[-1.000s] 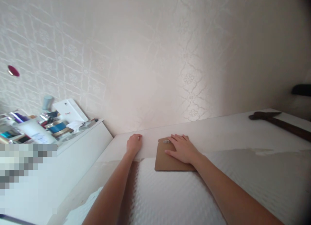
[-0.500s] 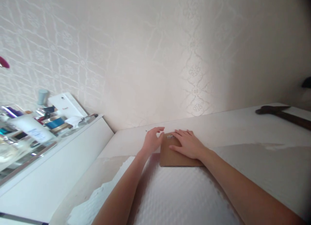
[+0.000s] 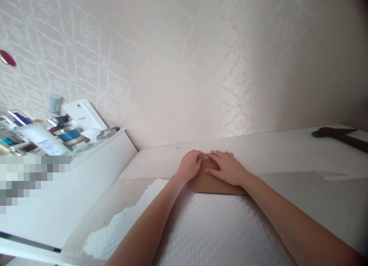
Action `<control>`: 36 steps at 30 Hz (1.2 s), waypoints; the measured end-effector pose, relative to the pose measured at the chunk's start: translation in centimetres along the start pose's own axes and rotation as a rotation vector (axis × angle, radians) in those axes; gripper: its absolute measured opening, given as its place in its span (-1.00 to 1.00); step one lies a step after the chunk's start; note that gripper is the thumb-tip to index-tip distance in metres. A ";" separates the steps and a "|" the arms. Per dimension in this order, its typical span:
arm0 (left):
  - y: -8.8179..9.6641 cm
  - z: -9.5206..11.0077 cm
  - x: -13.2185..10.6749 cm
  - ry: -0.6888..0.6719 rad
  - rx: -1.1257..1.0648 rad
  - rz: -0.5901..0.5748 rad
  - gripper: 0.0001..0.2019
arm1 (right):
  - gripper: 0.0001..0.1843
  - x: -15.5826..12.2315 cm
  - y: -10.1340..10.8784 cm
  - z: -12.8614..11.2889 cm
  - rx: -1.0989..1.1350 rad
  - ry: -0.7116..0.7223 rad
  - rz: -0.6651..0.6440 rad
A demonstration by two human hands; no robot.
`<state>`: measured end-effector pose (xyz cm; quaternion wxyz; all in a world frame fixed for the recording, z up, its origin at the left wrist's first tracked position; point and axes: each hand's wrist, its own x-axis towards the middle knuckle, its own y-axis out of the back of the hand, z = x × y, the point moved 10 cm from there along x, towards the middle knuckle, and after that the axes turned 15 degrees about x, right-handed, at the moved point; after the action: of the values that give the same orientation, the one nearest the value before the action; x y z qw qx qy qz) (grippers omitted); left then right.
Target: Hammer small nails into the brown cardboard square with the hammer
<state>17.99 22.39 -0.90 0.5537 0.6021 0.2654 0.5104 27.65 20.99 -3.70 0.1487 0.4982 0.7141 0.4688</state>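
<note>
A flat brown cardboard piece lies in front of me, with small silvery bits near its far edge. Over its left side my left hand bends inward, fingertips closed together beside the silvery bits; whatever they pinch is hidden or too small to name. My right hand rests flat on the cardboard's right part, fingers stretched and thumb apart. Beneath and nearer to me spreads a whitish quilted-looking surface.
On the right of the white tabletop lies a dark hammer. A white cabinet on the left carries bottles, a pale tube, and a white box. Behind stands a patterned wall. The tabletop covering is torn in places.
My left hand has moved right onto the cardboard, its fingers closing near the silvery bits. The right hand stays flat on the cardboard. The whole view has shifted slightly.
</note>
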 end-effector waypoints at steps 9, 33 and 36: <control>1.9 -2.9 0.3 0.166 -0.032 0.174 -0.83 | -0.29 -0.1 0.2 -0.1 -0.012 0.011 0.011; 2.5 -12.5 -1.2 0.546 0.229 0.095 -0.69 | -0.29 0.0 0.2 0.1 -0.004 0.003 0.006; 2.5 -9.4 -0.2 0.410 0.135 0.142 -0.73 | -0.29 0.0 0.2 0.1 -0.008 0.011 0.016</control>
<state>8.78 25.29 0.12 0.4093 0.5386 0.3627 0.6410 27.84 21.02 -3.57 0.1429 0.5005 0.7090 0.4758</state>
